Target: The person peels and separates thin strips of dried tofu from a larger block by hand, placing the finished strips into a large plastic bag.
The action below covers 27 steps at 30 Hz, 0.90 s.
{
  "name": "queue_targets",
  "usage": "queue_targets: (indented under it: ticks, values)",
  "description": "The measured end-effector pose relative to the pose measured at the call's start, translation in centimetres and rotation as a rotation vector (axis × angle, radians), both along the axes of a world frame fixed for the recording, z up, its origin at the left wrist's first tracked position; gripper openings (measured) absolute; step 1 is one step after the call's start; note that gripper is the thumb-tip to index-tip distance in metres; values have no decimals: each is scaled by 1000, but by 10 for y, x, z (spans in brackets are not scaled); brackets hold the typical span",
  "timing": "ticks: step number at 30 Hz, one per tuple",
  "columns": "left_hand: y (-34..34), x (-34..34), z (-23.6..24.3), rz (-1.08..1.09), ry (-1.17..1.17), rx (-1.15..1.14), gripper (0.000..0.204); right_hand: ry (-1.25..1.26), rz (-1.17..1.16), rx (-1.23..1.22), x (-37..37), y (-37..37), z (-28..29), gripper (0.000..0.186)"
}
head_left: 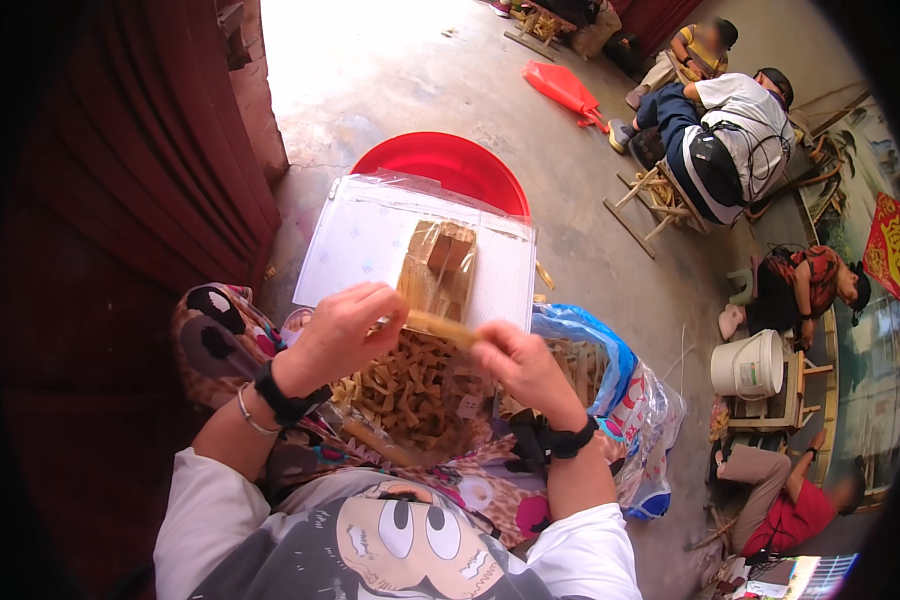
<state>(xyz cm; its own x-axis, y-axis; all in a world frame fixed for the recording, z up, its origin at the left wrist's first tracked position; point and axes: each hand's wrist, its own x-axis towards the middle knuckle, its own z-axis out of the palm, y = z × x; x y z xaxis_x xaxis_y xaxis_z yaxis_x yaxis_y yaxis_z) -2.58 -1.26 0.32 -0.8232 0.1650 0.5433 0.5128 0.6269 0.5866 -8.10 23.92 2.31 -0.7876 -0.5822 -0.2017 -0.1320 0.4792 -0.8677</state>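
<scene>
A flat yellowish-tan strip is stretched between my hands. My left hand pinches its left end, and the fingers of my right hand are closed on the other end. Just beyond the strip, a brown block-like stack with clear plastic over it rests on a white board. Below my hands, a heap of small knotted tan pieces lies over my lap, partly under clear plastic. Their exact material is hard to tell.
A red basin shows behind the board. By my right arm lies a blue-edged plastic bag with more tan pieces. Dark red folds rise at the left. Several people sit on low stools at the right, near a white bucket.
</scene>
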Motion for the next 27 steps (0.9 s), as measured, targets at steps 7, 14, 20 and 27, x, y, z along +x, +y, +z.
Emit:
queue_targets:
  ticks: [7, 14, 20, 27]
  values:
    - [4, -11, -5, 231, 39, -477, 14, 611, -163, 542, -11, -12, -28, 11]
    - [29, 20, 14, -63, 184, -175, 29, -643, 12, -249, 20, -13, 9, 20]
    - [2, 13, -7, 167, -44, -76, 18, -729, 169, -301, 12, 12, 9, 21]
    - [24, 28, 1, -551, -1169, 550, 30, 179, 350, -67, 24, -12, -24, 33]
